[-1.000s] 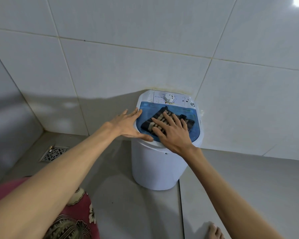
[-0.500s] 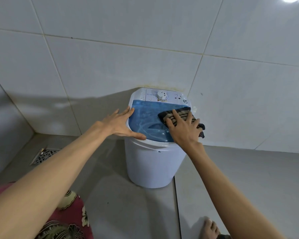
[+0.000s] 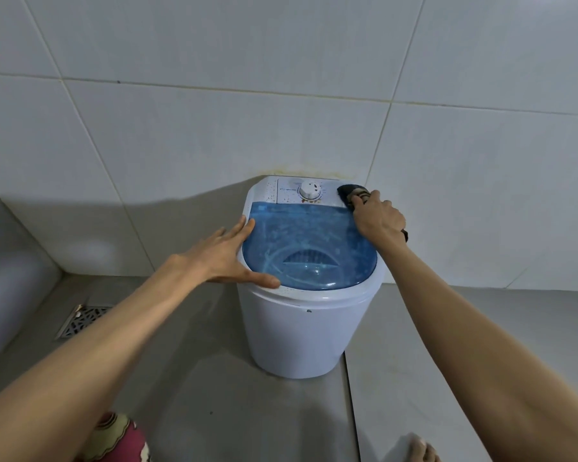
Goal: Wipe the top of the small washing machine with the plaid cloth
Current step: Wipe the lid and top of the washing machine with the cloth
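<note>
Small washing machine (image 3: pixel 306 328) stands upright on the grey floor (image 3: pixel 197 378) against the tiled wall (image 3: pixel 214 128), floor drain (image 3: pixel 80 320) well to its left, bare toes (image 3: pixel 422 448) near frame bottom. Left hand (image 3: pixel 229 253) lies flat, fingers spread, on the blue lid (image 3: pixel 309 248) rim. Right hand (image 3: pixel 379 216), fingers closed on the bunched plaid cloth (image 3: pixel 349 190), presses it on the white control panel's back-right corner beside the dial (image 3: pixel 310 189); panel print unreadable.
</note>
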Motion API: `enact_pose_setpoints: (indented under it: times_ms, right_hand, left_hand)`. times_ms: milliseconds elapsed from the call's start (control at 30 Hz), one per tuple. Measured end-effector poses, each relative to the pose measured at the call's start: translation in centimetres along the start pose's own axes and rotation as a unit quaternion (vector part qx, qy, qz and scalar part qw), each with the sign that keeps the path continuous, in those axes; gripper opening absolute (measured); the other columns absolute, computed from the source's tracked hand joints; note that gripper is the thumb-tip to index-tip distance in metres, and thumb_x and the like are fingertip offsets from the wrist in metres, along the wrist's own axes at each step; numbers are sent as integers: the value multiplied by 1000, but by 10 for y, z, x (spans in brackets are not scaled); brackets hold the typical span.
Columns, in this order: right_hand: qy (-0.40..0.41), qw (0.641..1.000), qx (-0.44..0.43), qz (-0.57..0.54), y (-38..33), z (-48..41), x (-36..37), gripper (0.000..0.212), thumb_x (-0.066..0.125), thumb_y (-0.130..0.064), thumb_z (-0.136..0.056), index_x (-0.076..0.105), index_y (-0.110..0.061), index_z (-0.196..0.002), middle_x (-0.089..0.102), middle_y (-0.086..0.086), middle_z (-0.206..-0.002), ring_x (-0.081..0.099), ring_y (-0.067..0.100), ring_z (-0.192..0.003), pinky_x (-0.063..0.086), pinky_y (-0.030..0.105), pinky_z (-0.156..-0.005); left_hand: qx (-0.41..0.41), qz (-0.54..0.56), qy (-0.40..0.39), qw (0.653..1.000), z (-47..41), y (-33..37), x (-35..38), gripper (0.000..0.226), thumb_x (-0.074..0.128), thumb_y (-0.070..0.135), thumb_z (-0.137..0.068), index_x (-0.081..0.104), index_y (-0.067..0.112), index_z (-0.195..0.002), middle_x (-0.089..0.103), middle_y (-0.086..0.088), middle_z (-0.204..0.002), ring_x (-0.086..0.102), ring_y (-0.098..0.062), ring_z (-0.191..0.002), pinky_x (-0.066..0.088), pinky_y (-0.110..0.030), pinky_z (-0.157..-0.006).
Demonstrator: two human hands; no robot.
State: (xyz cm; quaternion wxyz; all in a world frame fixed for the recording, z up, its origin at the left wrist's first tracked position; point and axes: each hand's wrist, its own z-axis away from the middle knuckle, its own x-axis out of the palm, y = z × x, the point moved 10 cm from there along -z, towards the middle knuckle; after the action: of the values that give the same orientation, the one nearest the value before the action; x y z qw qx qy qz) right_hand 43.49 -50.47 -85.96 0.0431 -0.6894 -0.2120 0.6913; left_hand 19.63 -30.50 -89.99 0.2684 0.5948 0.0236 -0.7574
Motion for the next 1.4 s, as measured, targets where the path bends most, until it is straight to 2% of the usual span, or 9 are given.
enact_pose_setpoints:
  times_ms: [200, 400, 500, 633, 833, 1000, 1233, 1300, 1400]
  right_hand:
    - [52, 998, -19, -19, 17, 13, -12, 42, 32, -43, -102, 48, -8, -119, 63, 19, -115, 60, 41, -102, 38, 40, -74]
    - [3, 998, -39, 41, 6, 52, 7, 56, 27, -48, -101, 29, -18, -149, 40, 20, -145, 43, 42, -126, 35, 54, -101]
    - [-25, 997, -52, 51, 0, 48, 12, 62, 23, -50, -101, 14, -22, -155, 28, 19, -154, 34, 41, -134, 28, 58, -108]
    - [-45, 995, -58, 63, -14, 25, 17, 65, 20, -52, -100, 6, -23, -157, 17, 17, -159, 26, 40, -139, 23, 60, -110]
    - [-53, 993, -58, 89, -49, -14, 27, 64, 17, -49, -100, 1, -25, -157, 11, 17, -161, 19, 40, -143, 17, 64, -111]
    - [-43, 984, -156, 75, -63, -13, 27, 61, 23, -49, -99, 10, -33, -156, 5, 8, -165, 9, 34, -149, 10, 64, -114]
    - [-7, 965, -253, 71, -67, 40, 22, 56, 33, -55, -96, 34, -37, -149, 26, -1, -161, 26, 28, -146, 22, 51, -116]
    - [38, 953, -289, 77, -73, 59, 10, 45, 41, -47, -94, 53, -29, -134, 51, 2, -145, 51, 31, -127, 43, 45, -99]
    - [101, 951, -287, 51, -76, 74, -12, 29, 48, -35, -92, 60, -18, -112, 69, 6, -108, 63, 33, -93, 46, 38, -72]
  left_hand:
    - [4, 23, -12, 1000, 0, 4, -1, 146, 62, 93, -44, -12, 32, -155, -13, 10, -163, -4, -22, -151, 7, -46, -122]
    - [22, 81, 69, 994, 1, 24, -40, 116, 75, 74, -59, 26, 25, -152, 28, 0, -158, 23, -25, -146, 22, -43, -117]
    - [-5, 57, 41, 997, -15, 12, -30, 146, 66, 92, -38, 8, 28, -155, 12, 0, -164, 10, -28, -150, 17, -52, -120]
    - [-35, 48, -12, 998, -28, 3, -14, 157, 60, 94, -36, -14, 24, -154, -13, 1, -164, -9, -30, -150, 8, -55, -121]
    - [-33, 47, -20, 998, -30, 1, -8, 148, 64, 88, -48, -17, 25, -154, -18, 7, -163, -17, -27, -149, 1, -50, -121]
    - [-27, 44, -23, 998, -37, -2, -8, 153, 61, 93, -40, -18, 26, -153, -18, 6, -163, -17, -27, -149, 3, -52, -121]
    - [-39, 16, -34, 999, -29, 4, -13, 149, 61, 91, -47, -18, 23, -153, -20, 6, -162, -17, -26, -149, 4, -53, -121]
    - [-43, 17, -37, 998, -27, 4, -13, 150, 60, 92, -45, -18, 23, -153, -21, 6, -162, -18, -26, -149, 4, -54, -121]
    - [-42, 25, -38, 998, -24, 6, -13, 150, 62, 91, -45, -17, 23, -154, -20, 6, -162, -17, -26, -149, 4, -54, -121]
